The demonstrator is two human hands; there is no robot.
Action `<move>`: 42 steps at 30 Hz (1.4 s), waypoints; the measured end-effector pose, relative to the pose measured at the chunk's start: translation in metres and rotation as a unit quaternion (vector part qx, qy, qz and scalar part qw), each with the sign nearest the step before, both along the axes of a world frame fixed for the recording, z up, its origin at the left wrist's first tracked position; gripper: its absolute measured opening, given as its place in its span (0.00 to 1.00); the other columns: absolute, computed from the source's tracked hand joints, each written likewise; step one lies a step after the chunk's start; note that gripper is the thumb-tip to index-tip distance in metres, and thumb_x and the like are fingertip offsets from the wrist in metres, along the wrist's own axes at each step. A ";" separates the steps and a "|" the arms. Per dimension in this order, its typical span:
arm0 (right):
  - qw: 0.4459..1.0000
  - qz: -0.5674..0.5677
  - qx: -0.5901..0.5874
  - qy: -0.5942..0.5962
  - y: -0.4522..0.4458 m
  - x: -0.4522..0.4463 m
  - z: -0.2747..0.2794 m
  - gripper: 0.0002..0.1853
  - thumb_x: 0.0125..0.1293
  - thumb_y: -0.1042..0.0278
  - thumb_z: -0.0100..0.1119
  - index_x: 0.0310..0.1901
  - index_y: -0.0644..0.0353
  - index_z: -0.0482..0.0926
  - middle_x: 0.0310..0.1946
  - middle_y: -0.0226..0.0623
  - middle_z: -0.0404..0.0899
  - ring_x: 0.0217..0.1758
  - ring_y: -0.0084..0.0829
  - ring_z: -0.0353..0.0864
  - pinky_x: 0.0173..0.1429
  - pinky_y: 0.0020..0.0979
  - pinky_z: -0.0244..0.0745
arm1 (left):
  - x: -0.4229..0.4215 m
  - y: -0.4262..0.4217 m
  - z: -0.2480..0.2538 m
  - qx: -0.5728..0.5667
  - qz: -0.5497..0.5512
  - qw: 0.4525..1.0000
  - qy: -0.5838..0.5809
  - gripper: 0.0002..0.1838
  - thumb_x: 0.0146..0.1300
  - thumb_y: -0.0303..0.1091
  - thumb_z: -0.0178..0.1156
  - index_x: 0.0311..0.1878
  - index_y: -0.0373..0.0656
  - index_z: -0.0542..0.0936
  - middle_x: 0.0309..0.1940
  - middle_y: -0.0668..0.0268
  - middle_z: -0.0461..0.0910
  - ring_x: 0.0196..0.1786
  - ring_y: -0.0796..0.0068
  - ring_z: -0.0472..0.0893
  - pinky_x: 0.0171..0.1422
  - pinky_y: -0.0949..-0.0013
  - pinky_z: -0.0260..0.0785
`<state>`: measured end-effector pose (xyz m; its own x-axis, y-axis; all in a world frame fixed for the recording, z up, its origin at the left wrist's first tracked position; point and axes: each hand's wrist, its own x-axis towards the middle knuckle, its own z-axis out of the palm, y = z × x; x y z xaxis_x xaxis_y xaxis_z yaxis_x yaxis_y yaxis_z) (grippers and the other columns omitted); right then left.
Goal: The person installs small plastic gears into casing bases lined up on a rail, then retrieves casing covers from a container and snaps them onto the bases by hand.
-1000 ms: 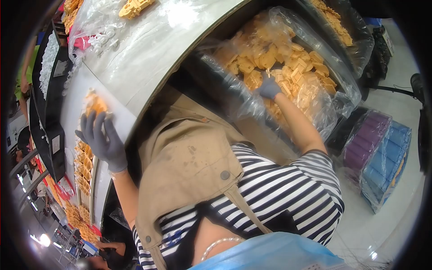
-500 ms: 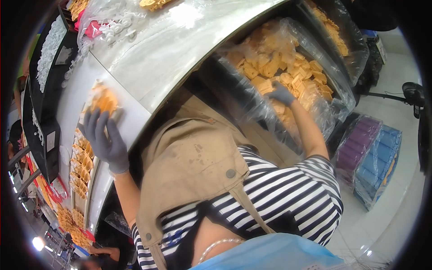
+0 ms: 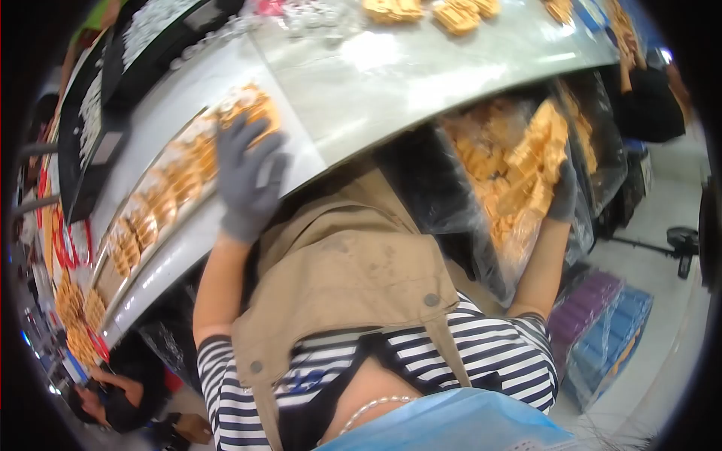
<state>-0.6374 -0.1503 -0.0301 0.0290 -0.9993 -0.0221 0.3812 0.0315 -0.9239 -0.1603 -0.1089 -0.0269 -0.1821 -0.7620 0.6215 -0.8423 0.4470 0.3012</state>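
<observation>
My left hand (image 3: 252,177), in a grey glove, lies at the near end of a row of orange plastic pieces (image 3: 188,158) on the white worktop. Its fingers reach apart over the end pieces (image 3: 259,109), touching them; the thumb stands away. On the other side, my right gloved hand (image 3: 562,195) grips a long bunch of orange plastic pieces (image 3: 538,146) above a plastic-lined box. More loose orange pieces (image 3: 481,154) fill that box. The bunch and clear plastic hide part of the right fingers.
Black bins (image 3: 143,56) of white parts stand at the left. Orange stacks (image 3: 455,15) lie on the worktop's far side. Purple and blue wrapped packs (image 3: 587,308) rest on the floor at right. Other people work at far right (image 3: 647,101) and lower left (image 3: 120,387).
My right hand has come up from inside the box with a bunch of orange pieces. The view has turned; my left hand remains at the end of the row.
</observation>
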 end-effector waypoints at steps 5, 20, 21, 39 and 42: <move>0.995 0.083 0.000 0.055 -0.087 0.161 0.009 0.39 0.57 0.61 0.66 0.68 0.66 0.60 0.52 0.43 0.76 0.51 0.31 0.79 0.57 0.31 0.74 | -0.069 -0.030 0.002 0.000 -0.195 0.981 -0.010 0.38 0.48 0.53 0.71 0.63 0.51 0.74 0.69 0.51 0.62 0.72 0.41 0.58 0.74 0.41 0.48; 0.974 0.079 -0.074 0.201 -0.138 0.205 -0.008 0.40 0.63 0.70 0.59 0.74 0.57 0.49 0.50 0.45 0.76 0.46 0.29 0.79 0.40 0.25 0.77 | -0.081 -0.110 -0.047 0.088 0.039 0.993 -0.063 0.30 0.62 0.50 0.59 0.65 0.48 0.68 0.68 0.50 0.60 0.71 0.39 0.56 0.68 0.47 0.63; 0.973 0.090 -0.059 0.204 -0.133 0.202 0.001 0.41 0.63 0.70 0.59 0.74 0.57 0.49 0.51 0.46 0.75 0.47 0.30 0.80 0.41 0.26 0.77 | -0.081 -0.106 -0.041 0.079 0.028 0.996 -0.039 0.31 0.62 0.50 0.59 0.65 0.47 0.67 0.68 0.50 0.61 0.70 0.39 0.57 0.67 0.48 0.63; 0.711 0.353 -0.310 0.523 -0.062 0.254 0.071 0.26 0.56 0.70 0.66 0.59 0.53 0.75 0.52 0.39 0.79 0.45 0.38 0.81 0.47 0.33 0.78 | -0.022 -0.028 0.034 0.378 -0.051 0.889 0.255 0.42 0.55 0.38 0.63 0.73 0.45 0.57 0.36 0.56 0.83 0.40 0.59 0.84 0.50 0.65 0.77; 0.631 0.403 -0.295 0.593 -0.060 0.277 0.084 0.17 0.55 0.70 0.66 0.48 0.55 0.79 0.46 0.41 0.79 0.44 0.44 0.80 0.45 0.35 0.77 | -0.010 -0.021 0.039 0.375 -0.071 0.893 0.238 0.44 0.56 0.39 0.64 0.74 0.45 0.55 0.34 0.56 0.83 0.38 0.60 0.84 0.49 0.65 0.76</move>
